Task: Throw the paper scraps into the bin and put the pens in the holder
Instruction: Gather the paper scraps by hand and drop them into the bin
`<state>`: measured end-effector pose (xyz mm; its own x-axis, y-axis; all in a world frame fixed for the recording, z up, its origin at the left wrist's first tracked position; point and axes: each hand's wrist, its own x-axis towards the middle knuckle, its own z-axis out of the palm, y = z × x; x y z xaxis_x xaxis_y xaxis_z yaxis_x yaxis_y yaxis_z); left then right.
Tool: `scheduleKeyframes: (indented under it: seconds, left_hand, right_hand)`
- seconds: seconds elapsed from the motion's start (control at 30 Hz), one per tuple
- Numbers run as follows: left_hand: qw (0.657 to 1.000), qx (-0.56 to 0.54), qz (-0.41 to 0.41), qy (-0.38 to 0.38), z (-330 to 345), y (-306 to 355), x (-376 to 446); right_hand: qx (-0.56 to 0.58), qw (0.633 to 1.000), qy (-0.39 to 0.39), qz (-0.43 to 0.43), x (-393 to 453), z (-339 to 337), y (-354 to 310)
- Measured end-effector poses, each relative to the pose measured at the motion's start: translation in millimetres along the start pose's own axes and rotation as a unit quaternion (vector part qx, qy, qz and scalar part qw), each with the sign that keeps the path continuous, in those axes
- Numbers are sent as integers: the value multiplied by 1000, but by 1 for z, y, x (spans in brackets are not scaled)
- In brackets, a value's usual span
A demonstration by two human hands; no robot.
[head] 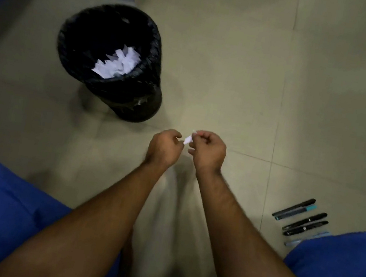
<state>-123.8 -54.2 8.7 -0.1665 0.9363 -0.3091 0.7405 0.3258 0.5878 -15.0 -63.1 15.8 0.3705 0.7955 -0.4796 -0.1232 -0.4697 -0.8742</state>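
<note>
- the right hand [208,150] and left hand [165,146] meet over the floor [233,86], fingers curled, both seeming to pinch one small white paper scrap [187,139] between them.
- the bin [145,99] stands ahead and to the left of the scrap, near but not under it; its mouth faces up, with white scraps already inside.
- the left hand is on the bin's side, so the toss likely goes forward-left.
- the pens [300,220] lie in a row on the floor, low at the right, nearer the right hand.
- no holder is in view.
</note>
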Motion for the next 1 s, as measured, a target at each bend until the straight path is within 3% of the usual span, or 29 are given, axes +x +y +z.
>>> scheduleKeyframes:
  seconds: [0.13,0.27,0.4,0.53,0.6,0.67,0.77,1.0]
  left_hand:
    - [963,-181,-56,190,-71,33,1]
    - [927,-188,-67,317,-129,34,3]
    - [955,-112,-78,264,-149,15,20]
    - [966,-66,-75,240,-150,1,30]
    - [967,-38,-88,237,-151,-1,31]
    - [966,-16,-106,236,-153,-2,29]
    - [965,-26,-110,238,-163,-3,33]
    - [949,-50,-151,271,-222,-45,49]
  right_hand:
    - [45,992,-56,-106,-17,50,-81]
    - [-13,977,-47,-208,-29,108,-123]
    - [-138,949,-27,-282,-22,153,-138]
    - [-379,875,-8,-302,-14,163,-132]
    - [-374,864,22,-337,-15,157,-124]
    - [-308,894,37,-323,-19,153,-113]
    - [-237,934,-11,-267,-24,156,-111]
    - [-278,912,-93,-288,-37,225,-116]
